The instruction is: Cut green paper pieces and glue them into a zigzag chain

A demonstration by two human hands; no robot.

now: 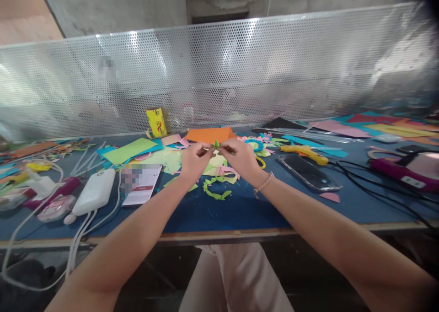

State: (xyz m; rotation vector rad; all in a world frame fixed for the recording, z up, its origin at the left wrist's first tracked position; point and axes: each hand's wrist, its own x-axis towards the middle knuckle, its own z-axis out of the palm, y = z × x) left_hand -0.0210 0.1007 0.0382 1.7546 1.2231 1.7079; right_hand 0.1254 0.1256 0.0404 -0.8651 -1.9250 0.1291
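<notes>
Over the middle of the blue table [240, 209], my left hand [194, 160] and my right hand [240, 156] meet fingertip to fingertip. Both pinch a small green paper piece [216, 143] held up between them. A thin stick seems to run through the fingers, though I cannot be sure of it. A beaded bracelet [263, 184] circles my right wrist. Below the hands lie green paper strips [216, 194] and pink cuttings [228, 171].
A phone [308, 172] and a yellow glue gun [305, 153] lie to the right, with a purple tool [399, 174] and black cables beyond. A white power bank [94, 192], a card [140, 184] and cables sit left. Coloured sheets [209, 134] line the perforated metal screen [219, 74].
</notes>
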